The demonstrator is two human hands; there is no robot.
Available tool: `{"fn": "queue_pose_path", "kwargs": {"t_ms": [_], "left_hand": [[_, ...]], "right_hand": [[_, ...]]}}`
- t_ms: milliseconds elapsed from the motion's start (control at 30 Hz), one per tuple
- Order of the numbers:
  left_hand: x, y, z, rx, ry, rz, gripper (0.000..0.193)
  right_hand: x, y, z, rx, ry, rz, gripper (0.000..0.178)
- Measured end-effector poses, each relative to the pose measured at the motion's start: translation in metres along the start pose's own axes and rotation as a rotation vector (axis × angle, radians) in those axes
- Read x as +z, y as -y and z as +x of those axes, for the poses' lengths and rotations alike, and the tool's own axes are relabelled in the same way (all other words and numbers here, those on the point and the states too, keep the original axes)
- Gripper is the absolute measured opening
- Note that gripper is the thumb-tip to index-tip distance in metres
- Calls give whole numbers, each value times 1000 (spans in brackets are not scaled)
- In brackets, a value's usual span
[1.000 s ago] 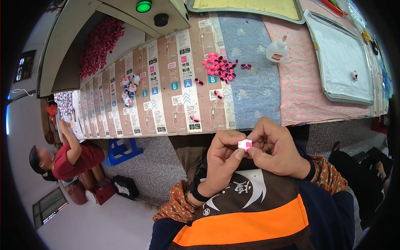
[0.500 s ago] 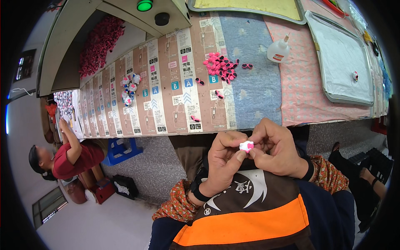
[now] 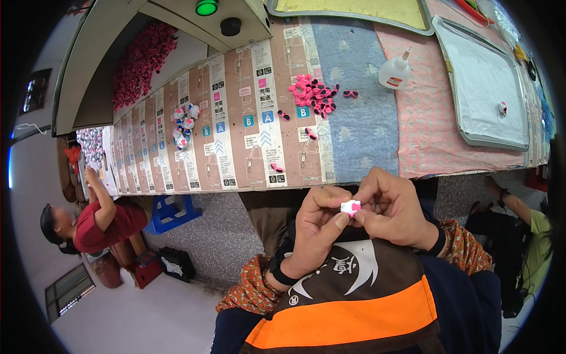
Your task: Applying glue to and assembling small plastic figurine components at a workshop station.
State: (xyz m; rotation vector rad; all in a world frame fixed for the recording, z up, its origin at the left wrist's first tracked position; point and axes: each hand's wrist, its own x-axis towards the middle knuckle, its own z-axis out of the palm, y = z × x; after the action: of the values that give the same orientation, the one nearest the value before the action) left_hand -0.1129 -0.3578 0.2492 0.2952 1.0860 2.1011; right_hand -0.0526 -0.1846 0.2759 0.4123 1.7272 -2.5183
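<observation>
Between both hands, in front of the table edge, is a small white figurine head (image 3: 351, 207) with a pink patch on it. My left hand (image 3: 318, 224) pinches it from the left with thumb and fingers. From the right, the thumb and fingers of my right hand (image 3: 394, 209) grip it too. On the table ahead lies a pile of tiny pink sunglasses (image 3: 312, 93) with dark lenses; a few single pairs lie around it. Several small white and blue figurines (image 3: 184, 127) are grouped farther left.
A squeeze bottle (image 3: 394, 72) with a nozzle stands on the cloth. At the right, a white-lined tray (image 3: 486, 88) bears one small figurine. A machine housing (image 3: 177, 17) with a green light covers the far left, a heap of pink pieces (image 3: 144, 68) under it. Co-workers are at left and right.
My hands stay nearly in place, the figurine head turning slightly between my fingers. At the right edge, another person has come further into view, an arm stretched toward the table.
</observation>
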Motion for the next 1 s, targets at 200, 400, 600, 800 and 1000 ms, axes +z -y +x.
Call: {"fn": "queue_pose_path", "kwargs": {"t_ms": [200, 400, 600, 800, 1000], "left_hand": [[-4, -8, -3, -142, 9, -127, 25], [0, -14, -2, -128, 10, 44, 33], [0, -19, 0, -129, -7, 60, 33], [-4, -19, 2, -345, -41, -298, 30], [-2, -21, 4, -501, -94, -560, 39]], "right_hand": [[-4, 13, 3, 182, 70, 128, 10], [-5, 12, 3, 189, 73, 174, 9], [-5, 13, 1, 175, 65, 200, 12], [-2, 16, 1, 154, 52, 107, 14], [-3, 18, 2, 139, 48, 55, 12]]}}
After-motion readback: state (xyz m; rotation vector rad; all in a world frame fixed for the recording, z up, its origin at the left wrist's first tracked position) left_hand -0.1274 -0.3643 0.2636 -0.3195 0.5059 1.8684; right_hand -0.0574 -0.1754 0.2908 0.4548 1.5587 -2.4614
